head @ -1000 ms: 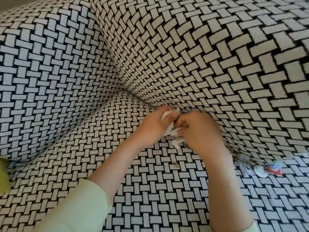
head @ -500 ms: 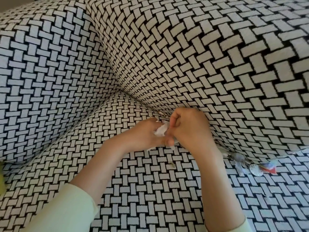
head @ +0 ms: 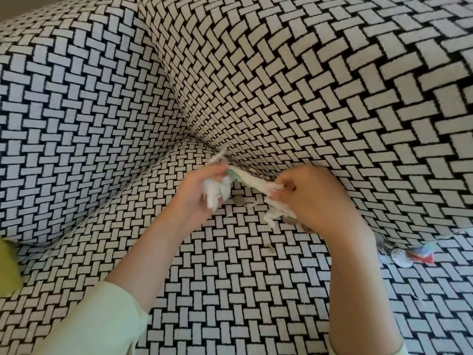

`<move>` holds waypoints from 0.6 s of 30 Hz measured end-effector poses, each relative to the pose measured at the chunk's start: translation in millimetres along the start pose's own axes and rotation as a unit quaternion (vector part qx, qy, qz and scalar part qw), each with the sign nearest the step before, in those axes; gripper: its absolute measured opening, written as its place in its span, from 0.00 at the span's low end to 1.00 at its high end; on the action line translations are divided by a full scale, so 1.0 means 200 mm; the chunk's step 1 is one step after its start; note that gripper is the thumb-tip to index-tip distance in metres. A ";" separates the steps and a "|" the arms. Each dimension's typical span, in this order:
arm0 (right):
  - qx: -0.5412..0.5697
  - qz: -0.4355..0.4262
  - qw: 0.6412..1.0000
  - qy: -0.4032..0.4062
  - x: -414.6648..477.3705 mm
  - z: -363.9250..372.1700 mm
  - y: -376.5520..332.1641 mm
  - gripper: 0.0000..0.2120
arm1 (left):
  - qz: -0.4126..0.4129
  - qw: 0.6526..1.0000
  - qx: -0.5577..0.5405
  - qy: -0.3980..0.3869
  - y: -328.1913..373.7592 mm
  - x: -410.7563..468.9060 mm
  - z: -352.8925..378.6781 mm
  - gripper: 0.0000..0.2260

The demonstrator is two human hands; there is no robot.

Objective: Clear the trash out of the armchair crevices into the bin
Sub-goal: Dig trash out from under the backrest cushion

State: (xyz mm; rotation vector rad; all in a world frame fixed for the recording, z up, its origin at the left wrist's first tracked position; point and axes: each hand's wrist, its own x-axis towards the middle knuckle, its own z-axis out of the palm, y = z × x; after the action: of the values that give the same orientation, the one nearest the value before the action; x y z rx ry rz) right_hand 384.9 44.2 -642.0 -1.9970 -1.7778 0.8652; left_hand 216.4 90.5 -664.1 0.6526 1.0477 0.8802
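The armchair (head: 332, 103) is covered in black-and-white basket-weave fabric. Over its seat, by the crevice under the back cushion, my left hand (head: 197, 193) is closed on a wad of white paper scraps (head: 217, 192). My right hand (head: 317, 201) pinches more torn white paper (head: 258, 184), and a strip of it stretches across to the left hand. More trash sits in the crevice at the right: a silver coin-like disc (head: 401, 257) and a red-and-blue wrapper (head: 422, 253). A small crumb (head: 270, 249) lies on the seat. No bin is in view.
The left armrest (head: 76, 124) rises beside the seat. A yellow-green object (head: 9, 267) shows at the far left edge. My pale green sleeve (head: 94, 321) covers the lower left of the seat.
My hands have drawn apart, left hand going left and right hand going right. Paper now stretches between them. Before, they were pressed together over the scraps.
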 end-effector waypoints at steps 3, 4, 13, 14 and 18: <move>-0.013 -0.011 1.000 0.018 0.02 0.01 0.00 0.06 | -0.007 0.987 -0.159 -0.013 0.02 0.01 -0.04 0.04; -0.005 -0.015 1.000 0.026 0.02 0.01 0.00 0.06 | -0.006 0.983 -0.184 -0.024 0.02 0.01 -0.05 0.04; 0.154 0.001 0.987 0.051 0.08 0.11 -0.04 0.04 | 0.043 0.987 -0.155 0.009 0.04 0.02 0.03 0.18; 0.174 0.006 0.984 0.041 0.08 0.11 -0.05 0.03 | 0.044 0.991 -0.123 0.038 0.03 0.02 0.03 0.16; 0.172 -0.009 0.985 0.020 0.09 0.14 -0.05 0.06 | 0.087 0.993 0.026 0.071 0.01 0.01 0.00 0.12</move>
State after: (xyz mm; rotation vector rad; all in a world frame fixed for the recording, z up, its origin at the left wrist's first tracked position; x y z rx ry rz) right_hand 360.2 59.2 -660.1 -1.7602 -1.5014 1.0391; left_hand 215.7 93.1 -664.0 0.7427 1.1564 1.0654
